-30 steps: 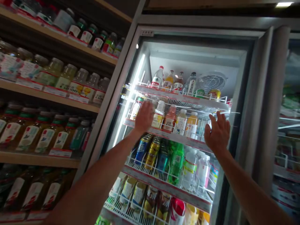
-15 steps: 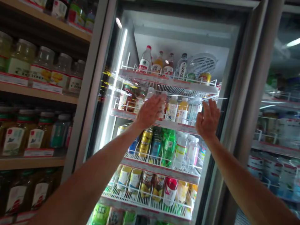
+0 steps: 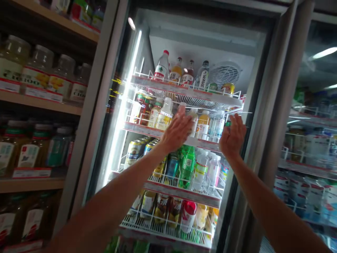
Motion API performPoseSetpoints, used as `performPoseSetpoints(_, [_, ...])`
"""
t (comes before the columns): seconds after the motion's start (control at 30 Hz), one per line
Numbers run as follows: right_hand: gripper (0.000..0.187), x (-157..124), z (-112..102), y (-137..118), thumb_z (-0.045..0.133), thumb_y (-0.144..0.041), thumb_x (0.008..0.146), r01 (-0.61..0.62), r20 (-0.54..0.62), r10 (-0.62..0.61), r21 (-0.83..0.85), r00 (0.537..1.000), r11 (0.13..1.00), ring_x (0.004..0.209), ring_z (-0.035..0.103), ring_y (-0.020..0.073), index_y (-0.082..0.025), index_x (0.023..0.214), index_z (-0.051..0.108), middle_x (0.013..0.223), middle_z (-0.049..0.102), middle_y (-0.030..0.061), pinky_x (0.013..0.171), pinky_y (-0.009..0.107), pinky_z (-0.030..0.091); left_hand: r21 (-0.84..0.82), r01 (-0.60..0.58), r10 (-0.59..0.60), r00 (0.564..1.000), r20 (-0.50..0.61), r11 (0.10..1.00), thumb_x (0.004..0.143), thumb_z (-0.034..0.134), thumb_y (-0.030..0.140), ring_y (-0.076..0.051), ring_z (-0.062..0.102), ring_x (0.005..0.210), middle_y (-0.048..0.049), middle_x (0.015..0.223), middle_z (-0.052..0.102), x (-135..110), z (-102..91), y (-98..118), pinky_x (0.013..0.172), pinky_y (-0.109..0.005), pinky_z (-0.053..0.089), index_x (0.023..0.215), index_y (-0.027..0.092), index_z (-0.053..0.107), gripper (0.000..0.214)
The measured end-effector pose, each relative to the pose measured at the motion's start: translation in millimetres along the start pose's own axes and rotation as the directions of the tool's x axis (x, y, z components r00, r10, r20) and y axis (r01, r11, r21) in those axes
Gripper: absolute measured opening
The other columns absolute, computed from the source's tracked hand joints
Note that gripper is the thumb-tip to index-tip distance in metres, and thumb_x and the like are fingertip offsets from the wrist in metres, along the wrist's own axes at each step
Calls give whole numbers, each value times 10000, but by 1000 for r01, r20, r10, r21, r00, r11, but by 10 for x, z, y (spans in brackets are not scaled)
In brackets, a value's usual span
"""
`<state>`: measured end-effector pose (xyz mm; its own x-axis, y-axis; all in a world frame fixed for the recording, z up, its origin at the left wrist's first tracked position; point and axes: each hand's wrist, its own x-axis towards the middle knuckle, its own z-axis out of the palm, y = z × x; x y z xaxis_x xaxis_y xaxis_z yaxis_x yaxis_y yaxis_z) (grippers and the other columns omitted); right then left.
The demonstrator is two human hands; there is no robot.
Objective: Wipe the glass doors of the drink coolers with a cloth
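Both my hands are raised before a lit drinks fridge (image 3: pixel 270 105), its glass front showing reflections. My left hand (image 3: pixel 177 130) is flat, fingers stretched out and holding nothing, in front of the second shelf. It hides part of the row between a clear bottle with a yellow-and-white label (image 3: pixel 164 117) and an orange juice bottle (image 3: pixel 203 125). My right hand (image 3: pixel 233 137) stands upright and empty near the fridge's right side, fingers apart from the thumb. Closest to it is a pale clear bottle (image 3: pixel 217 123). Whether either hand touches the glass I cannot tell.
Wooden shelves (image 3: pixel 39 100) of bottled drinks stand to the left. On lower fridge racks are a green bottle (image 3: pixel 187 165), a red-and-white container (image 3: pixel 188 215) and several cans. Another glass-fronted fridge (image 3: pixel 310 161) stands at right, beyond a metal frame.
My left hand has moved right and slightly down, uncovering the bottle with the yellow-and-white label. My right hand stays in almost the same place. The view has shifted slightly.
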<state>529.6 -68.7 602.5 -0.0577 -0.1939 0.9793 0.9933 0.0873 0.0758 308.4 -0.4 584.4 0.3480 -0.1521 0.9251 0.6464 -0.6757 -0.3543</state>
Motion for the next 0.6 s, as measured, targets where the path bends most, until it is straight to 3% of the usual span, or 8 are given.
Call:
performPoseSetpoints(0.07, [470, 1, 4, -7, 273, -319, 893, 8, 5, -8, -2, 1000, 1000, 1328, 332, 234, -137, 1293, 440, 1378, 435, 141, 1067, 496, 268, 25, 252, -247, 961, -128, 967, 896, 344, 268, -218, 243, 1371, -31, 1440, 371, -52, -201, -460, 1136, -437, 239, 1317, 233, 409, 427])
performPoseSetpoints(0.13, [471, 0, 10, -11, 268, -312, 894, 20, 22, -20, -10, 1000, 1000, 1333, 324, 231, -136, 1295, 438, 1381, 433, 138, 1069, 496, 269, 6, 489, -469, 839, -276, 872, 884, 356, 269, -247, 228, 1373, -77, 1452, 338, -88, -352, -832, 1141, -457, 220, 1317, 168, 409, 447])
performPoseSetpoints(0.2, [473, -1, 13, -9, 270, -302, 894, 36, 39, -35, -13, 999, 999, 1336, 321, 235, -129, 1301, 436, 1385, 432, 141, 1068, 500, 272, -16, 586, -556, 760, -337, 810, 878, 360, 266, -269, 202, 1380, -115, 1456, 318, -108, -379, -914, 1146, -472, 198, 1321, 121, 405, 468])
performPoseSetpoints(0.3, [468, -3, 15, 22, 306, -300, 891, 73, 13, -73, 2, 997, 997, 1320, 347, 264, -102, 1286, 462, 1366, 453, 162, 1063, 509, 281, -8, 453, -436, 853, -287, 892, 897, 308, 246, -257, 190, 1386, -95, 1443, 351, -131, -207, -485, 1141, -486, 199, 1357, 160, 372, 472])
performPoseSetpoints(0.37, [451, -4, 19, 62, 338, -290, 884, 110, -26, -109, 23, 994, 994, 1297, 380, 285, -100, 1264, 491, 1343, 477, 166, 1053, 519, 297, 6, 157, -154, 976, -154, 988, 904, 299, 246, -229, 218, 1380, -55, 1421, 399, -165, -49, -108, 1131, -467, 236, 1380, 211, 339, 480])
performPoseSetpoints(0.43, [432, -6, 25, 105, 355, -274, 877, 152, -64, -149, 39, 987, 988, 1274, 409, 294, -120, 1248, 512, 1328, 495, 152, 1032, 525, 326, 10, -34, 35, 999, -33, 999, 905, 320, 257, -212, 231, 1375, -21, 1417, 409, -233, 35, 69, 1124, -446, 261, 1375, 239, 344, 471])
performPoseSetpoints(0.5, [426, -8, 28, 135, 352, -257, 879, 184, -78, -180, 48, 981, 982, 1264, 421, 293, -133, 1254, 512, 1325, 499, 140, 1019, 514, 349, 33, -11, 12, 1000, -14, 999, 905, 327, 267, -204, 227, 1377, -20, 1423, 401, -337, -21, -62, 1122, -433, 267, 1357, 242, 372, 455])
performPoseSetpoints(0.6, [429, -12, 27, 133, 341, -231, 889, 188, -66, -185, 44, 981, 981, 1272, 411, 295, -124, 1276, 494, 1338, 484, 147, 1025, 497, 345, 57, 339, -323, 926, -195, 939, 900, 319, 282, -214, 228, 1378, -71, 1429, 384, -511, -298, -662, 1126, -431, 255, 1327, 201, 409, 443])
